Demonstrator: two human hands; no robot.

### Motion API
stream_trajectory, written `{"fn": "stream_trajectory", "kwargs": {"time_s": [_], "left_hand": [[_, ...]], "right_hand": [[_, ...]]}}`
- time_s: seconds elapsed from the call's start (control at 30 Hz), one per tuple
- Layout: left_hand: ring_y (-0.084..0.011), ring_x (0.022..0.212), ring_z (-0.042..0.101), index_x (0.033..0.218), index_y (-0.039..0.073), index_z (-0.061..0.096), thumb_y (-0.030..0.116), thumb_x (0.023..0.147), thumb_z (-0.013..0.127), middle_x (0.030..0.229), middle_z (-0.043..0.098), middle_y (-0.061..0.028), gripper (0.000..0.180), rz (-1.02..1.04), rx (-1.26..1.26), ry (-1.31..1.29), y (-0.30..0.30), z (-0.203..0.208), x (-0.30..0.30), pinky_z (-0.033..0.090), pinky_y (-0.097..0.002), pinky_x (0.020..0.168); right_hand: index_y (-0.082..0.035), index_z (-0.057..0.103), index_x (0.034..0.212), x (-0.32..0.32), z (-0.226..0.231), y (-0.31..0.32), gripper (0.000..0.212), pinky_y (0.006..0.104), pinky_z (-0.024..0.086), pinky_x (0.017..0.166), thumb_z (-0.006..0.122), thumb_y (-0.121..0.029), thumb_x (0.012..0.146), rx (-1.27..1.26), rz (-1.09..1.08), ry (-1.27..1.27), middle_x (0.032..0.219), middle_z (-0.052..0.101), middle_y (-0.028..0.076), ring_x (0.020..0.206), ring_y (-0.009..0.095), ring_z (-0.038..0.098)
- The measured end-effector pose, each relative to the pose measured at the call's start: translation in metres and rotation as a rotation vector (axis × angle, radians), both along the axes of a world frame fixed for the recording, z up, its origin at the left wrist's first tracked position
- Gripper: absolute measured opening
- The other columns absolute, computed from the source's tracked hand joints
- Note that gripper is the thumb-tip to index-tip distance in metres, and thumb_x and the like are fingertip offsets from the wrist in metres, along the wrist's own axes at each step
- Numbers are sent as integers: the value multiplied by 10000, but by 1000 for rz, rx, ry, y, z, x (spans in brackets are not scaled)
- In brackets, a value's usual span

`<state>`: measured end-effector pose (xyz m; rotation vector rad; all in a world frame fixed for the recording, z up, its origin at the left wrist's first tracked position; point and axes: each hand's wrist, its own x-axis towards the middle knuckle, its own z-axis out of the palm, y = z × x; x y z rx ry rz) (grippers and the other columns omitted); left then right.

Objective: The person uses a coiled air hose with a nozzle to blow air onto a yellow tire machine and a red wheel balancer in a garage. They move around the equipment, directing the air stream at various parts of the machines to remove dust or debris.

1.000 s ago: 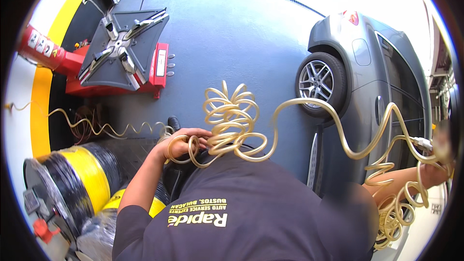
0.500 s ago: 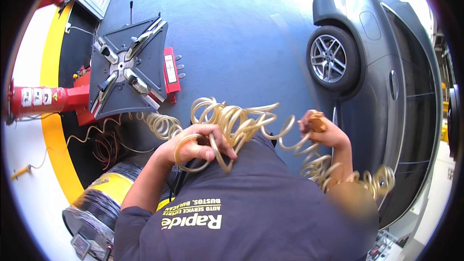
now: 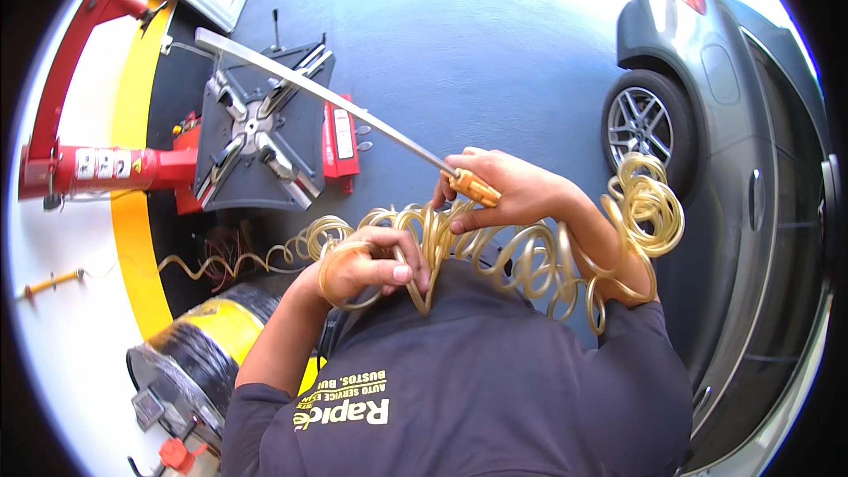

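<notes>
A translucent yellowish coiled air hose (image 3: 437, 238) hangs bunched in front of my torso. My left hand (image 3: 375, 261) is closed around some of its coils, and one loop circles the wrist. My right hand (image 3: 512, 185) grips the orange handle of a wand (image 3: 331, 102) with a long straight metal shaft. That shaft slants up to the far left, and its exact kind I cannot make out. The right fingertips reach down beside the bunched coils. More loops wrap round my right forearm and stick out beyond it.
A tyre changer with a dark clamping table (image 3: 252, 124) and a red arm (image 3: 132, 168) stands at left. A grey car (image 3: 733, 115) is parked at right. A yellow-and-black reel-like drum (image 3: 208, 331) sits lower left. The hose stretches left toward a yellow fitting (image 3: 53, 283).
My right hand has come inward from the right to the bunched coils, and the wand's shaft now shows. The left hand keeps its hold. The view has shifted, moving the surroundings rightward.
</notes>
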<state>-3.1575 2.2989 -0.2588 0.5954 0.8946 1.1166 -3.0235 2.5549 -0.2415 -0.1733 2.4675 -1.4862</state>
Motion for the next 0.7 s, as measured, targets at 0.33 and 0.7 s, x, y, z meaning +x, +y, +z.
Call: {"fn": "stream_trajectory", "kwargs": {"time_s": [0.33,0.7], "left_hand": [[-340,830,723,783,93,459,209,937,676,732,665,-164,290,478,219,-500,-16,-17,41,482,-581,1027],[-126,431,500,1473,-7,394,361,927,698,711,586,-61,724,-90,-819,550,-29,-19,8,406,-282,419]], "right_hand": [[-47,583,1092,-6,-60,-7,331,415,504,824,746,-181,838,-126,3,-187,907,658,147,877,308,618],[-54,556,899,-25,-125,113,84,332,463,617,619,-35,846,-142,-1073,53,755,557,24,664,134,518]]}}
